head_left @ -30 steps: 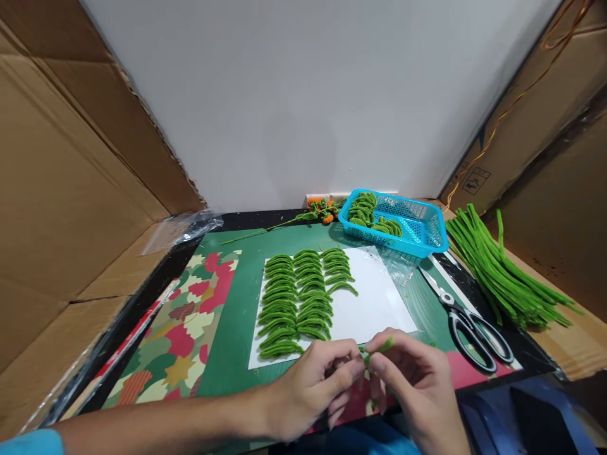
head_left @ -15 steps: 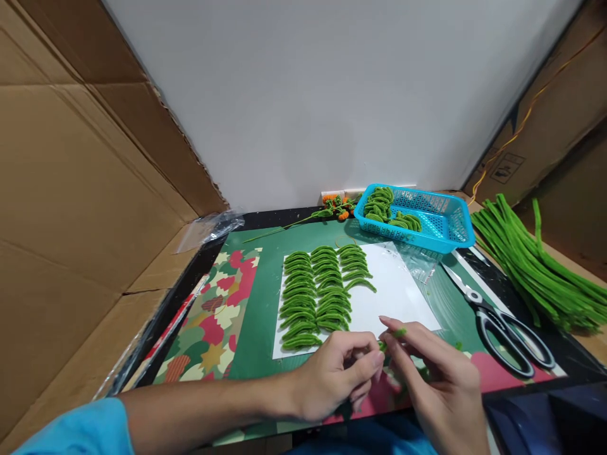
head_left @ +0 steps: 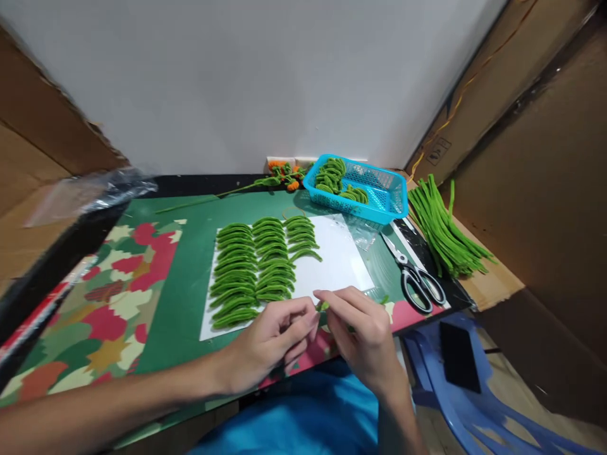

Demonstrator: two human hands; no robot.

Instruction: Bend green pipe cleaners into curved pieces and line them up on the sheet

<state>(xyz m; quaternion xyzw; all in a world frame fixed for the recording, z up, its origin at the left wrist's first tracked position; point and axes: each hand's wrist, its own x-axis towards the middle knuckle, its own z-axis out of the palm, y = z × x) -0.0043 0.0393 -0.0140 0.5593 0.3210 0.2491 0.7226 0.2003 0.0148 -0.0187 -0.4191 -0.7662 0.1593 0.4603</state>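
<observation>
While the right hand [head_left: 353, 319] pinches a short green piece [head_left: 324, 306], three columns lie beyond it

Although fingers hide most of it, the fuzzy green piece shows between the two hands, just above the near edge of the green mat [head_left: 183, 272]. Right hand: index finger and thumb closed on the piece. Left hand [head_left: 284, 332]: curled, thumb against bent index finger; cannot tell whether it grips the other end.

Beyond the hands, a white sheet [head_left: 341, 262] bears curved green strips in three columns: left column [head_left: 234, 272] and middle column [head_left: 274, 259] long, right column [head_left: 300, 232] shorter, its lowest strip [head_left: 306, 254] set slightly apart. Bare white paper to the right of these.

Further back, a blue basket [head_left: 386, 212] with more curved green pieces [head_left: 332, 174]. Right side: scissors [head_left: 410, 270] lying apart from both hands, blades partly open; behind them a bundle of straight green stems [head_left: 441, 234].

Step in hand, judged: close fingertip work on one small piece, both hands near each other. Next move seems to call for a steady, light pinch, the left knuckles kept off the columns just beyond.
</observation>
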